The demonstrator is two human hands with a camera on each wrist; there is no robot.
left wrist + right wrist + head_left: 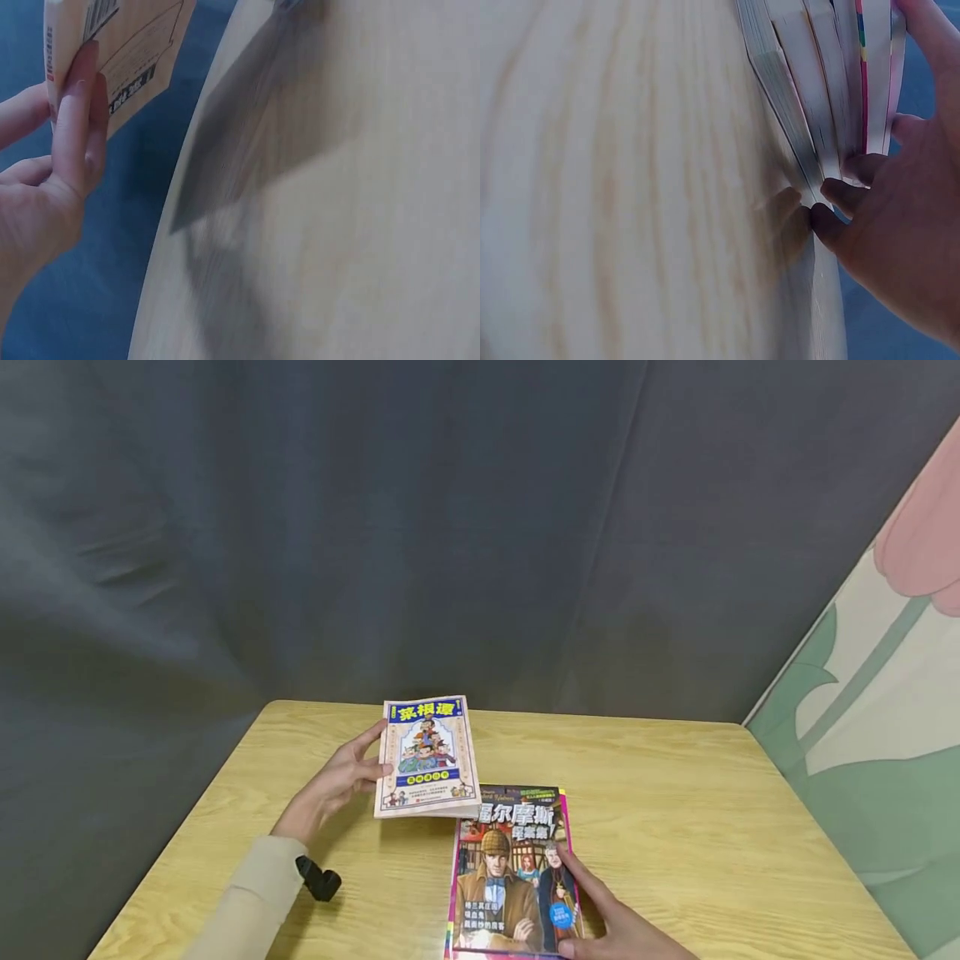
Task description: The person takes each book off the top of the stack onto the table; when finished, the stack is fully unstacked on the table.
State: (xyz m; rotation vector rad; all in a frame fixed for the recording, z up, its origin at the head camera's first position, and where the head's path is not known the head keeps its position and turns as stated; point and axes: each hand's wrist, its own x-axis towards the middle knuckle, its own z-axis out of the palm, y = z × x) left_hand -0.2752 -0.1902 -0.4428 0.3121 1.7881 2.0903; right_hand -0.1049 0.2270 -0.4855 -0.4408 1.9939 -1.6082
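Observation:
My left hand [341,781] pinches a paperback book [427,760] by its left edge, thumb on the illustrated cover and fingers underneath. Seen in the left wrist view, the book's back cover [146,52] faces the table, and its shadow falls on the wood. Below and to the right lies a stack of several books, topped by a glossy detective book [498,868]; the held book overlaps its upper left corner in the head view. My right hand [618,922] rests against the right side of this stack, its fingertips along the page edges [810,82].
The pale wooden table [675,827] extends on both sides of the stack. A dark curtain [480,527] hangs behind its far edge. At right is a flower-patterned cloth [885,693]. A black device [318,878] is on the left wrist.

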